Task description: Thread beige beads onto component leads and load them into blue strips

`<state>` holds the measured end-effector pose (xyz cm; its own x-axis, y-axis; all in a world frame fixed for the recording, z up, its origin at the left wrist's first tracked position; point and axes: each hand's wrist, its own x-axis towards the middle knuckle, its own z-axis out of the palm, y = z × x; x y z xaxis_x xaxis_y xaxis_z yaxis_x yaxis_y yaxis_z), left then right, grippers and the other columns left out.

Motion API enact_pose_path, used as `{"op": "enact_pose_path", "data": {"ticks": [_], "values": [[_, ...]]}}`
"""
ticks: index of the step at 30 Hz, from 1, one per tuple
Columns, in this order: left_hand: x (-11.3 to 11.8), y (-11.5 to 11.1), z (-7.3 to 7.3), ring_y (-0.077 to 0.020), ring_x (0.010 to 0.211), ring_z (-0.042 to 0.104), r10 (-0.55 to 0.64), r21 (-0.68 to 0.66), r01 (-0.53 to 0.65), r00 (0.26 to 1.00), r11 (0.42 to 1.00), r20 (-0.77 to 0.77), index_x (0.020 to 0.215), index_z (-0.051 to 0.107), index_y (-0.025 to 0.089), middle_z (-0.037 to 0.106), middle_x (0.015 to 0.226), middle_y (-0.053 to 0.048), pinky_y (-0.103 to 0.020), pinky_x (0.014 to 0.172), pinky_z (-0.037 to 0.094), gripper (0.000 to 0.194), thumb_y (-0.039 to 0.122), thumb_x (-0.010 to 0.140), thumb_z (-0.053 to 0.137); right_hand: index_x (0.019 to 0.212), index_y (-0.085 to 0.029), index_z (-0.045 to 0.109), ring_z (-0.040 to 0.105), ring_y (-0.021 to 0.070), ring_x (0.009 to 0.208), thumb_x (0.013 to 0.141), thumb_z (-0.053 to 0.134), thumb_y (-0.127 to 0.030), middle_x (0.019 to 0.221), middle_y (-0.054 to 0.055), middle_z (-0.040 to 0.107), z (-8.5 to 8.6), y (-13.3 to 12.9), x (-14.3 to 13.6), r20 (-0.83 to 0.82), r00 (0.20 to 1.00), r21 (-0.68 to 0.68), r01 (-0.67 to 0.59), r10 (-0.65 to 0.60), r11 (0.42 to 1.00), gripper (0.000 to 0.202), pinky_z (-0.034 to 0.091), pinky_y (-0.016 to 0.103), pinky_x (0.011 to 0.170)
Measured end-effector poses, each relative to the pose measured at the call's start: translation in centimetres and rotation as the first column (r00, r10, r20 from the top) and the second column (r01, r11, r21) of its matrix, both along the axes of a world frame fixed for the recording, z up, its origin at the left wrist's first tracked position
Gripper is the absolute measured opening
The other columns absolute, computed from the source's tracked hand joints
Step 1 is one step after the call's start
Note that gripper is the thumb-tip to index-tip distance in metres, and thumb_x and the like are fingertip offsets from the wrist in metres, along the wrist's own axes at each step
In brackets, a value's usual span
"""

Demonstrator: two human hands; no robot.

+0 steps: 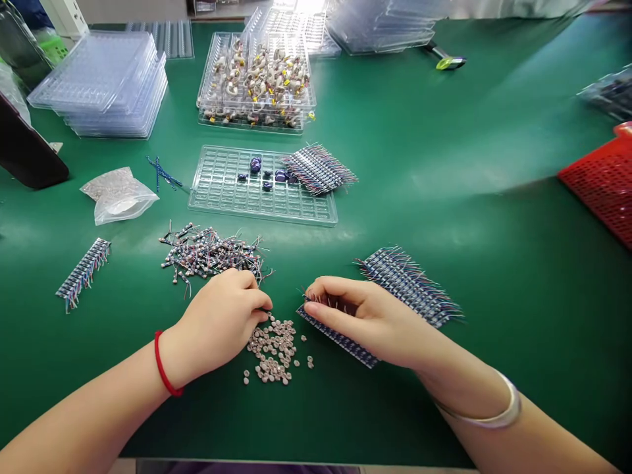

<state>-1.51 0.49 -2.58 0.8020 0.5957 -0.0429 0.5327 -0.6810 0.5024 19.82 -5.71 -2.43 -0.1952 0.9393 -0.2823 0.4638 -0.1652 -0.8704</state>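
Your strip slants under your right hand, its upper-left end showing at the fingertips; whether that end is lifted is hard to judge. Your right thumb and forefinger pinch nearly together on the strip's wired end. Your left hand has its fingers bunched close at the edge of the discs; whether anything sits between the tips is hidden.

Best keep the right pinch light, since the thin wires look easy to bend, and let the strip lie flat for support. Pick from the edge of the discs so they don't scatter, and keep them apart from the loose pieces just beyond your left fingers. Leave the wired panel beside your right hand unpressed.

Farther out on the counter, the bag shows no readable print, and the yellow bits in the far tray are too small to read.
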Motion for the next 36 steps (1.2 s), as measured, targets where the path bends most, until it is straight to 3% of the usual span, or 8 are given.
{"op": "enact_pose_path", "data": {"ticks": [12,21,26,31,36], "values": [[0.7,-0.8,0.0,-0.0181,0.079,0.055,0.0,0.01,0.0,1.0,1.0,0.002,0.078,0.069,0.018,0.059,0.078,-0.002,-0.031,0.071,0.042,0.01,0.028,0.082,0.068,0.071,-0.018,0.054,0.043,0.0114,0.056,0.087,0.052,-0.031,0.061,-0.002,0.048,-0.2,0.0,-1.2,0.065,0.998,0.067,-0.032,0.028,0.997,0.02,0.036,0.023,0.052],[0.4,-0.4,0.2,-0.0181,0.08,0.056,-0.012,-0.015,0.012,1.0,1.0,-0.011,0.081,0.07,0.019,0.06,0.078,-0.002,-0.031,0.072,0.042,0.005,0.023,0.082,0.068,0.07,-0.018,0.054,0.045,0.0112,0.055,0.086,0.053,-0.024,0.061,-0.002,0.051,-0.7,0.1,-1.8,0.119,0.992,0.204,-0.06,0.036,0.977,0.017,0.037,0.023,0.051],[0.5,-0.6,0.1,-0.0183,0.079,0.055,-0.006,-0.019,0.006,1.0,1.0,-0.009,0.081,0.07,0.019,0.061,0.078,-0.002,-0.031,0.072,0.042,0.008,0.024,0.084,0.065,0.07,-0.019,0.054,0.045,0.0113,0.056,0.086,0.051,-0.021,0.063,-0.002,0.05,-0.6,0.1,-1.9,0.205,0.975,0.272,-0.139,0.084,0.952,0.016,0.036,0.023,0.052],[0.3,-0.6,0.2,-0.0173,0.078,0.055,-0.007,-0.028,0.007,1.0,1.0,0.0,0.081,0.071,0.02,0.062,0.08,-0.002,-0.031,0.072,0.041,0.009,0.022,0.085,0.063,0.069,-0.019,0.053,0.045,0.0098,0.053,0.084,0.052,-0.019,0.061,-0.003,0.05,-0.2,0.0,-1.6,0.124,0.965,0.192,-0.251,0.23,0.949,0.015,0.036,0.022,0.051],[0.4,-0.6,0.2,-0.0175,0.078,0.055,-0.014,-0.011,0.014,1.0,1.0,0.006,0.08,0.071,0.02,0.061,0.078,-0.002,-0.031,0.072,0.04,0.01,0.023,0.085,0.063,0.069,-0.018,0.055,0.044,0.0108,0.055,0.085,0.053,-0.023,0.061,-0.002,0.049,-0.1,0.3,-1.4,0.119,0.986,0.166,-0.136,0.117,0.977,0.016,0.037,0.023,0.051]]}}
